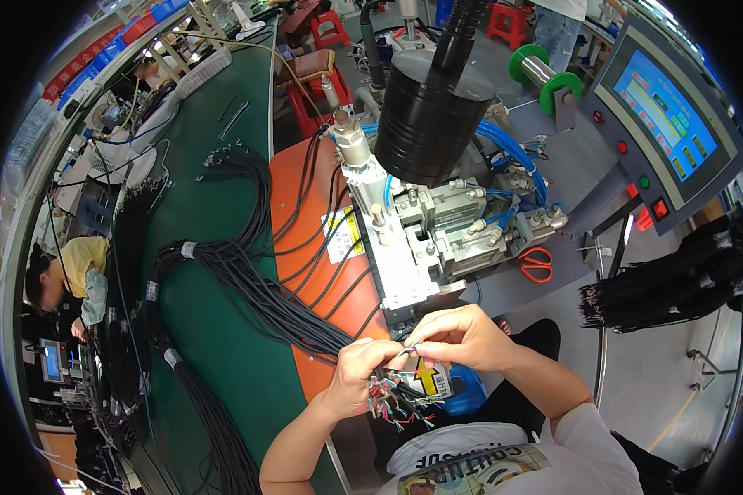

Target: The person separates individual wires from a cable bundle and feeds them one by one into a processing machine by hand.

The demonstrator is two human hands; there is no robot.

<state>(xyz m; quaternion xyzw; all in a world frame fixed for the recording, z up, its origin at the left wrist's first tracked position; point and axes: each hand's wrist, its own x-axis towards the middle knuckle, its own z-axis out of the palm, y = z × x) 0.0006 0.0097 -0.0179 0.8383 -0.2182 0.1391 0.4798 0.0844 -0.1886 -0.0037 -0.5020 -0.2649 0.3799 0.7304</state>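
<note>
My left hand (358,373) is closed around the end of a thick bundle of black cables (301,312). Out of that grip fan several stripped ends with thin coloured wires (396,400), red, white, green and blue among them. Thumb and fingertips of my right hand (464,337) pinch the thin wires of one cable, close by the left thumb. Just beyond both hands stands a metal clamping machine (409,272) with air cylinders. The far stretch of the bundle runs leftward over an orange board (305,206) onto a green table.
A black round hood (433,115) hangs over the machine. Red-handled scissors (536,265) lie to its right, below a control screen (660,107) and a wire spool (543,76). More black cables (677,280) hang at right. Another person (82,272) sits far left beyond the green table (198,305).
</note>
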